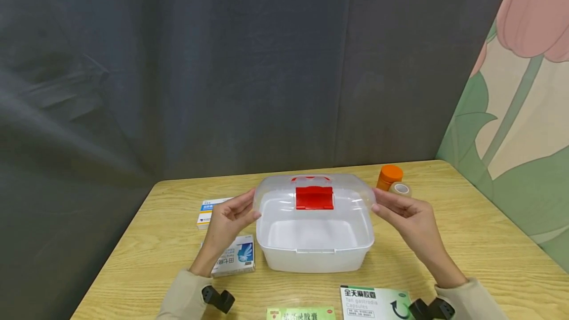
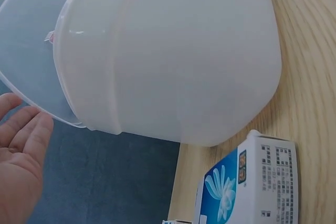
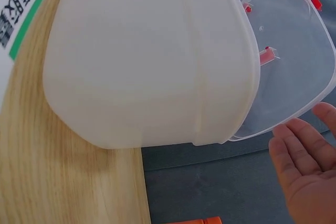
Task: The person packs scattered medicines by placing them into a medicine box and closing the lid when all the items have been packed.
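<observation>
A translucent plastic storage box (image 1: 315,260) stands in the middle of the table, and nothing shows inside it. Its clear lid (image 1: 275,189), with a red latch (image 1: 314,198) at the front, is raised and tilted back. At the lid's left side, my left hand (image 1: 228,219) touches the rim with extended fingers (image 2: 37,135). My right hand (image 1: 411,221) does the same on the right, its fairly straight fingers (image 3: 299,140) against the rim. Neither wrist view clearly shows the thumb's contact.
Left of the storage box lie a blue-and-white medicine box (image 1: 205,214) and another with a blue picture (image 1: 237,258). Nearer are a green medicine box (image 1: 300,314) and a white-and-green capsule box (image 1: 369,300). An orange-capped bottle (image 1: 390,174) and a tape roll (image 1: 401,189) stand behind right.
</observation>
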